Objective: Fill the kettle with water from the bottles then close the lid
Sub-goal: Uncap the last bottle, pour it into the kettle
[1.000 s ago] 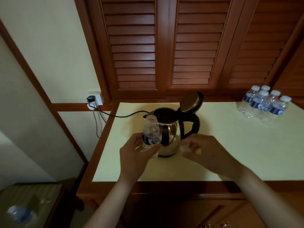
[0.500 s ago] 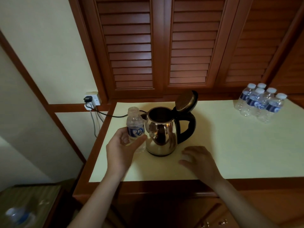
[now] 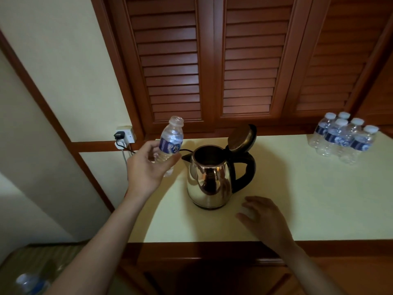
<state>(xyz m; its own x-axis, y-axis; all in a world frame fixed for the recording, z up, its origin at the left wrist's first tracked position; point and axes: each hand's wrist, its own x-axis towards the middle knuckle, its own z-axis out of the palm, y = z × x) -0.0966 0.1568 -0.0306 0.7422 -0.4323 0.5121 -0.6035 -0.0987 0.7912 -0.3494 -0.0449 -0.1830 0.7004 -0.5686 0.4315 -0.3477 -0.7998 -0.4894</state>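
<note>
Left hand: the left hand [image 3: 146,169] is raised over the worktop's left edge, fingers and thumb wrapped round the lower part of a small water bottle.
Water bottle: the water bottle [image 3: 171,142] is clear with a blue label, uncapped and tilted slightly right. It is held in the air just left of the kettle's spout.
Kettle: the shiny steel kettle [image 3: 209,179] stands upright on the worktop, black handle to the right.
Lid: the lid [image 3: 241,138] is hinged up and back, leaving the mouth open.
Right hand: the right hand [image 3: 263,218] rests palm down on the worktop [image 3: 319,199], in front of the kettle and apart from it. Its fingers bend over something small and pale; whether they grasp it cannot be told.
Spare bottles: a cluster of capped bottles [image 3: 344,137] stands at the far right, well apart from the kettle.
Cord: a black cord [image 3: 187,150] runs from behind the kettle, passing behind the held bottle, towards a wall socket [image 3: 125,135].
Backdrop: louvred wooden doors [image 3: 212,60].
Lower left: a blurred bottle [image 3: 29,284] lies below the worktop.
</note>
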